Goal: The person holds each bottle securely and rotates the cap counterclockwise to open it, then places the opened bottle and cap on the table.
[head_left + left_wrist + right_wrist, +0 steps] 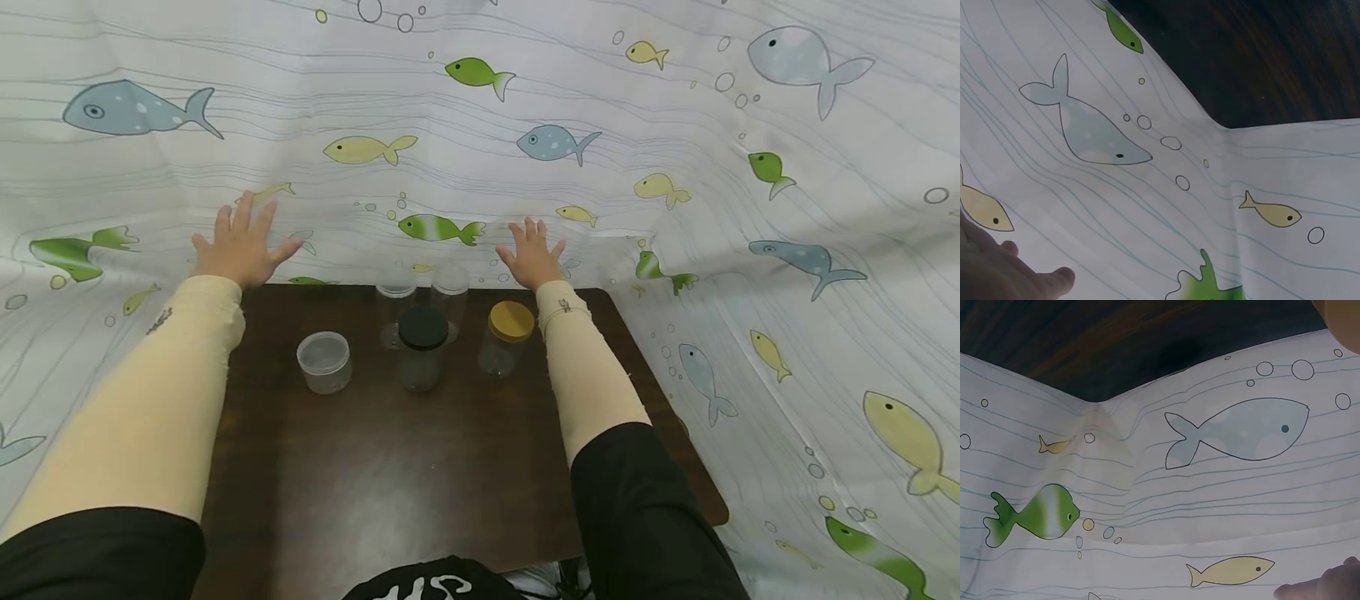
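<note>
Both arms reach forward over the table's far edge in the head view. My left hand [238,247] has its fingers spread and holds nothing, in front of the fish-print cloth. Likewise spread and holding nothing, my right hand [532,254] is beyond the jar with a yellow lid [512,322]. A black-lidded jar [422,329] stands mid-table, with two clear jars behind it, one on the left [395,304] and one on the right [450,292]. The short, wide clear tub with a whitish lid [325,362] is nearest to the left arm.
A dark brown wooden table [390,475] bears the containers. White cloth [480,108] printed with fish and bubbles rises behind it and surrounds its sides. Some dark cables [566,579] show by the near edge, beside the person's black shirt.
</note>
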